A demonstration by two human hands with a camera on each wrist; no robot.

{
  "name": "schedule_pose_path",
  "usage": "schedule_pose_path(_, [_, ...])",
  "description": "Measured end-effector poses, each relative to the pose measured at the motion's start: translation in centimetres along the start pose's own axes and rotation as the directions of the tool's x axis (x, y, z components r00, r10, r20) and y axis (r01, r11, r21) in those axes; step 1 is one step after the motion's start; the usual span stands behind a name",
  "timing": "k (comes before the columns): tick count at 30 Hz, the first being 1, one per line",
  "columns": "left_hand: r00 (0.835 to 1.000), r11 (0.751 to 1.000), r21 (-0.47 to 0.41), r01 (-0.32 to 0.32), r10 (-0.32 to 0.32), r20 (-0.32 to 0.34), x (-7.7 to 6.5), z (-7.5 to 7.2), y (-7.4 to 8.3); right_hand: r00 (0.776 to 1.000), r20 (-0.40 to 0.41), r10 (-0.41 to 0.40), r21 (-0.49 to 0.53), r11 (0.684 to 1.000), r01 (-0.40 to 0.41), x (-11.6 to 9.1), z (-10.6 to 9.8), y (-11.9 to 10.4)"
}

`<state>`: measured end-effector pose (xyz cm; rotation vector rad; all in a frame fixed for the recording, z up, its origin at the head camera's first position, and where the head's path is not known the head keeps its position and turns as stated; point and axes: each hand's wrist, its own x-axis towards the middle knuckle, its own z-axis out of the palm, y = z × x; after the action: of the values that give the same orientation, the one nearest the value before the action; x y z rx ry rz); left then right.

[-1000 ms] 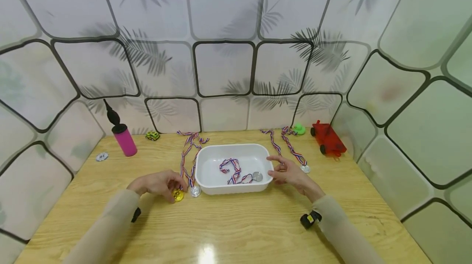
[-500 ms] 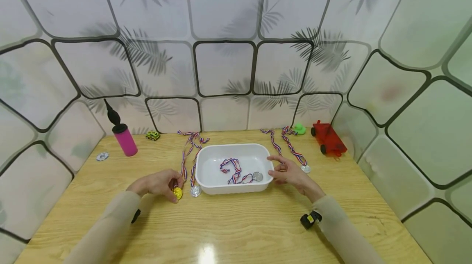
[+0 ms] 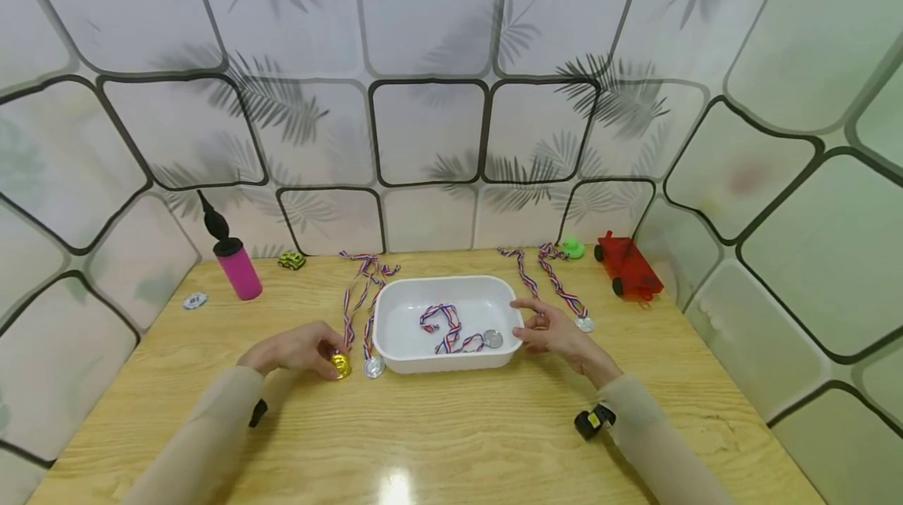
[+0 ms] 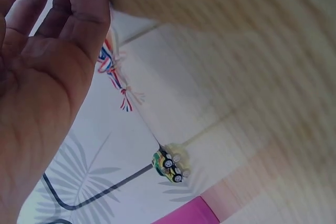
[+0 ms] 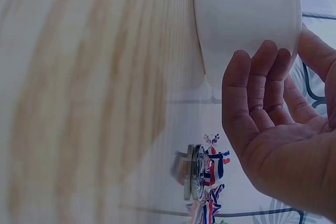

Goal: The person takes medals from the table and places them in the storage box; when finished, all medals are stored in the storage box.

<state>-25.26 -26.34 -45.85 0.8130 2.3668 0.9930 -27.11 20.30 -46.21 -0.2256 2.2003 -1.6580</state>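
More of the gold medal (image 3: 342, 365) shows now, and the left hand (image 3: 302, 348) pinches it, seemingly well. The right hand (image 3: 560, 335) loosely touches the white box (image 3: 447, 363).

Gold medal (image 3: 341, 365) slightly higher in view

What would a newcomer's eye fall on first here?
Probably the white tub mid-table, with a silver medal inside and the right hand at its right end. Next, the shiny gold medal in the left hand, left of the tub. Then the bright red toy cart, far right by the wall.
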Motion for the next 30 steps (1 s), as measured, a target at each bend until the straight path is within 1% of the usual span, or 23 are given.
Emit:
schedule_pose_path(3, [1.000, 1.000, 0.001, -0.015, 0.015, -0.028, -0.2, -0.3, 0.1, 1.000, -0.001, 0.001, -0.002, 1.000, -0.001, 0.0, 0.0, -0.1])
schedule_pose_path(5, [0.997, 0.999, 0.014, -0.032, 0.033, -0.064, -0.3, -0.5, 0.2, 1.000, -0.001, 0.000, -0.004, 1.000, 0.000, -0.1, 0.0, -0.1])
schedule_pose_path(8, [0.990, 0.999, 0.024, -0.023, 0.026, -0.142, -0.4, -0.8, 0.4, 1.000, -0.002, -0.002, -0.005, 1.000, 0.002, -0.1, 0.0, -0.2])
schedule_pose_path(10, [0.982, 1.000, 0.024, -0.001, 0.005, -0.188, -0.4, -1.0, 0.4, 1.000, 0.003, -0.007, -0.005, 1.000, 0.007, -0.1, 0.0, -0.2])
schedule_pose_path(12, [0.977, 1.000, 0.000, 0.024, -0.024, -0.213, -0.5, -1.2, 0.4, 1.000, 0.009, -0.010, -0.004, 1.000, 0.010, -0.2, 0.0, -0.1])
schedule_pose_path(14, [0.975, 0.998, -0.039, 0.047, -0.054, -0.217, -0.5, -1.3, 0.5, 1.000, 0.014, -0.013, -0.004, 1.000, 0.013, -0.2, 0.0, -0.1])
schedule_pose_path(18, [0.973, 0.992, -0.117, 0.051, -0.076, -0.217, -0.2, -1.5, 0.6, 1.000, 0.014, -0.016, -0.002, 1.000, 0.016, -0.3, 0.0, -0.1])
schedule_pose_path(23, [0.966, 0.983, -0.180, 0.042, -0.086, -0.246, 0.0, -1.6, 0.9, 1.000, 0.014, -0.013, 0.002, 1.000, 0.013, -0.3, 0.0, 0.0])
schedule_pose_path(26, [0.960, 0.965, -0.259, 0.028, -0.098, -0.262, 0.3, -1.7, 1.1, 1.000, 0.012, -0.007, 0.005, 1.000, 0.007, -0.3, 0.1, 0.0])
schedule_pose_path(30, [0.947, 0.938, -0.346, 0.006, -0.116, -0.300, 0.8, -1.9, 1.3, 1.000, 0.006, -0.008, 0.006, 1.000, 0.008, -0.3, 0.1, -0.1])
